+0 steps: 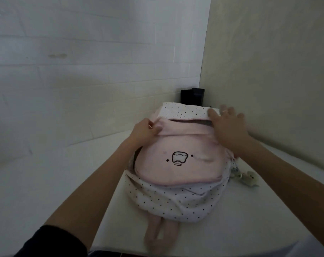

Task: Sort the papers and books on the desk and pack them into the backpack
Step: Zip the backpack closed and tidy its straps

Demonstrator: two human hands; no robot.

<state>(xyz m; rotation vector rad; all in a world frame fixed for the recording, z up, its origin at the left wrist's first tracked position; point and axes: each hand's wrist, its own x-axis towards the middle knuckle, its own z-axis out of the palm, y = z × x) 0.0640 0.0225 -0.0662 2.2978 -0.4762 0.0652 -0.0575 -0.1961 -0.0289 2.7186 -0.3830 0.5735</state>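
The backpack (177, 175) lies flat on the white surface (68, 182), toward its far right corner, pink front panel facing up with a small black cartoon drawing (179, 157) in the middle. White fabric with black dots wraps its near end and shows again along the far end. Two pink straps (157, 236) trail off the near end toward the surface's near edge. Across the far part of the pink panel a zipper opening (190, 121) gapes, dark inside, and what it holds cannot be made out.

The left hand (144, 131) sits at the left end of that opening, fingers (155, 129) curled and pinching the pink fabric edge there. The right hand (225, 125) lies at the right end of the opening, fingers (213, 115) straight and spread, pressing flat on the dotted fabric and the bag's far right corner; a ring (224, 111) shows on one finger. It's a little motion-blurred.

Just beside the backpack's right side, small pale plush charms (249, 178) rest on the surface. Behind the bag, tucked into the far right corner against the walls, stands a black box-like object (192, 96). A white tiled wall (83, 62) runs along the far edge, a plain beige wall (278, 71) along the right edge.
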